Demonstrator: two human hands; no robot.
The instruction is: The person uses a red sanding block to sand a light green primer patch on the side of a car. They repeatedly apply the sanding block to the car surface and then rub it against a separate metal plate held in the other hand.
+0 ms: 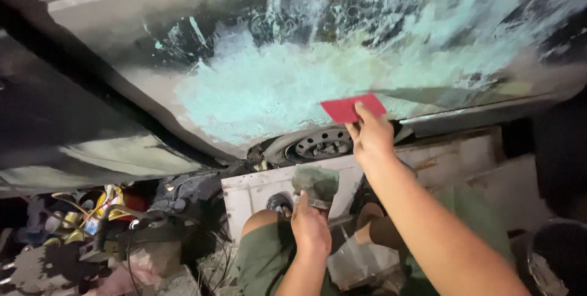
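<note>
right grip: right hand (371, 137) pinches a thin red plastic spreader card (353, 108) by its lower edge, thumb and fingers closed on it.
card contact: its top edge lies against the pale green filler patch (269, 88) on the grey car body panel (122, 21); the patch runs left and up from the card.
left grip: left hand (310, 227), below the right, is closed around a flat putty-smeared mixing board (315, 184), held upright.
step: looks like spreading or levelling filler on the panel.
next move: likely needs a flat, steady card angle with even pressure across the wet patch.
outward: black steel wheel (323, 144) just under the card; cluttered tools and cans (92, 216) far left; dark bucket (559, 256) far right.
</note>
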